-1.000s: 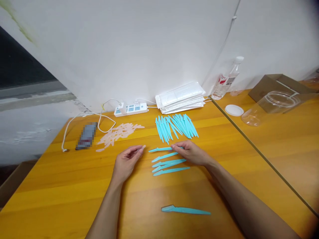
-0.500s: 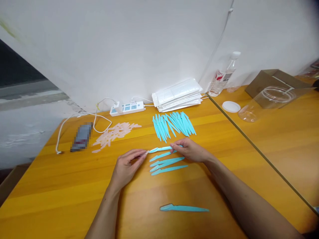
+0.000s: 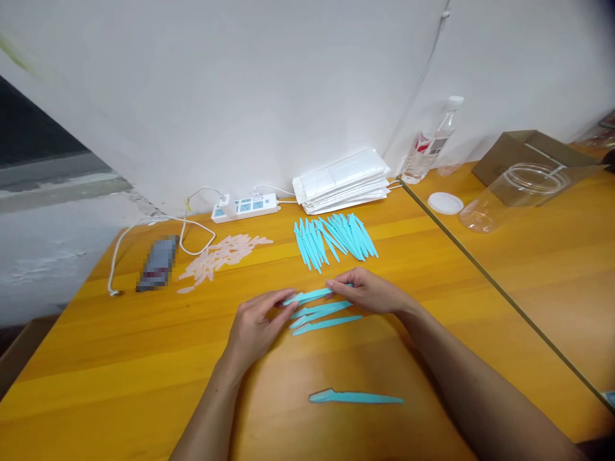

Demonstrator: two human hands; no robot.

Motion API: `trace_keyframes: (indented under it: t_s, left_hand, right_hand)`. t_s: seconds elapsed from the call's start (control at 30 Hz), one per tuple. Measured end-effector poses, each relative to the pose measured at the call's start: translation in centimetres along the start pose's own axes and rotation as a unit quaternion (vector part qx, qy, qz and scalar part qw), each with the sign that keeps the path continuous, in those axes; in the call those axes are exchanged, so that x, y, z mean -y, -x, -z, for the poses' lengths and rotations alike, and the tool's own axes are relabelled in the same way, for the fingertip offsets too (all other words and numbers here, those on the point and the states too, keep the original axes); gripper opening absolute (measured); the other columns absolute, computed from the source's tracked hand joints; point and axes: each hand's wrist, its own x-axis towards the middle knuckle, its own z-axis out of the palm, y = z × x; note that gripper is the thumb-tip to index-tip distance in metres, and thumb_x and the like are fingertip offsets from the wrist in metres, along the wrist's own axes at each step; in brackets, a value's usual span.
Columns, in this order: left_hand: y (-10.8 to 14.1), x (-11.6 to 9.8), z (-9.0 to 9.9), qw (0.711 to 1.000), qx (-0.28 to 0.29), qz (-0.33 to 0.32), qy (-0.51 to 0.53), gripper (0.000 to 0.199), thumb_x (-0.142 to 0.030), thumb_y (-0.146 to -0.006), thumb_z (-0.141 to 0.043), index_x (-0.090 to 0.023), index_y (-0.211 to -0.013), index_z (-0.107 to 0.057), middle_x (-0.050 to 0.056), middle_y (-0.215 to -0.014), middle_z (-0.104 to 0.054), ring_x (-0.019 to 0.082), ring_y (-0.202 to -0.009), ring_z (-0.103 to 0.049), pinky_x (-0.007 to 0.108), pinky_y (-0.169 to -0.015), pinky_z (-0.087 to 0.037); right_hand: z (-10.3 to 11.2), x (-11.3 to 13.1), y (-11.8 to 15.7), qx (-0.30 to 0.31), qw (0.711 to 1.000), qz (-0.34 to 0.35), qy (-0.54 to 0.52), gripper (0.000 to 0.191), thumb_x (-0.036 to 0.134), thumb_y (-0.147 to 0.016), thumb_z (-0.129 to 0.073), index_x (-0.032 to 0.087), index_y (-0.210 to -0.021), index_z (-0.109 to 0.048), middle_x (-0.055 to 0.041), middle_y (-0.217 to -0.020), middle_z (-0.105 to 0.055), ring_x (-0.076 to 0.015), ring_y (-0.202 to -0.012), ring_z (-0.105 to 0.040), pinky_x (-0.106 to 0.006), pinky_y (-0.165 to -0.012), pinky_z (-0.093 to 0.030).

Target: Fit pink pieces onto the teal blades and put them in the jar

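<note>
My left hand (image 3: pixel 262 320) pinches the wide left end of a turquoise knife-shaped stick (image 3: pixel 314 296). The fingers of my right hand (image 3: pixel 355 286) are closed on its right end. Just below lie several like sticks (image 3: pixel 323 312), roughly parallel, with their wide ends to the left. A single turquoise stick (image 3: pixel 360 397) rests nearer to me. Beyond my hands is a pile of turquoise sticks (image 3: pixel 336 238), and to its left a heap of small pale pink pieces (image 3: pixel 221 256).
White flat packets (image 3: pixel 343 181) are stacked by the wall, beside a power strip (image 3: pixel 245 208) with white cables. A phone (image 3: pixel 157 262) lies at left. To the right stand a bottle (image 3: pixel 430 147), a white lid (image 3: pixel 445 203), a clear jar (image 3: pixel 509 198) and a cardboard box (image 3: pixel 504 153).
My left hand has moved slightly right, onto the stick's wide end. The held stick is lower, close over the row; the pale piece at my left fingertips no longer shows.
</note>
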Motion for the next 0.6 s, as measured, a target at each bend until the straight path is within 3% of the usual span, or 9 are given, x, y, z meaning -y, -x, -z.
trace_keyframes:
  t_s: [0.07,0.2,0.33,0.47,0.6]
  left_hand:
    - [0.5,-0.6,0.5,0.999,0.021,-0.033,-0.028,0.025,-0.028,-0.089,-0.068,-0.024,-0.113,-0.072,0.004,-0.099,-0.078,0.017,-0.082,-0.073,0.028,-0.078,-0.058]
    - [1.9,-1.8,0.7,0.986,0.084,-0.128,-0.069,0.026,-0.022,-0.089,-0.067,-0.025,-0.114,-0.07,0.004,-0.097,-0.078,0.018,-0.082,-0.073,0.03,-0.077,-0.055]
    - [3.0,-2.3,0.0,0.972,0.134,-0.165,-0.099,0.019,-0.02,-0.089,-0.065,-0.023,-0.107,-0.07,0.004,-0.09,-0.077,0.018,-0.076,-0.07,0.032,-0.071,-0.052]
    - [3.3,-2.3,0.4,0.978,0.104,-0.147,-0.103,0.013,-0.022,-0.088,-0.068,-0.024,-0.1,-0.072,0.005,-0.095,-0.076,0.02,-0.084,-0.069,0.033,-0.078,-0.053]
    - [2.6,-1.5,3.1,0.992,0.015,-0.069,-0.108,0.005,-0.026,-0.087,-0.069,-0.025,-0.09,-0.072,0.005,-0.09,-0.073,0.019,-0.084,-0.067,0.03,-0.076,-0.053]
  right_hand:
    - [0.8,0.0,0.2,-0.039,0.999,0.001,0.012,0.058,0.065,-0.092,-0.044,0.016,-0.079,-0.072,0.0036,-0.059,-0.039,-0.0111,-0.057,-0.032,-0.025,-0.053,-0.027]
    - [2.1,-0.5,0.1,-0.185,0.981,-0.043,0.028,0.063,0.07,-0.09,-0.043,0.014,-0.077,-0.071,0.0037,-0.058,-0.039,-0.0113,-0.057,-0.033,-0.025,-0.054,-0.027]
    - [2.1,-1.3,-0.5,-0.25,0.965,-0.059,0.055,0.061,0.069,-0.089,-0.047,0.014,-0.074,-0.069,0.0043,-0.056,-0.037,-0.0103,-0.054,-0.03,-0.025,-0.053,-0.025]
    - [1.9,-1.9,-0.7,-0.295,0.944,-0.072,0.128,0.055,0.062,-0.089,-0.05,0.015,-0.067,-0.068,0.0027,-0.053,-0.044,-0.011,-0.053,-0.036,-0.026,-0.054,-0.027]
    - [1.9,-1.6,-1.4,-0.305,0.918,-0.079,0.24,0.041,0.051,-0.091,-0.054,0.018,-0.078,-0.074,-0.0033,-0.065,-0.065,-0.0153,-0.062,-0.052,-0.027,-0.062,-0.035]
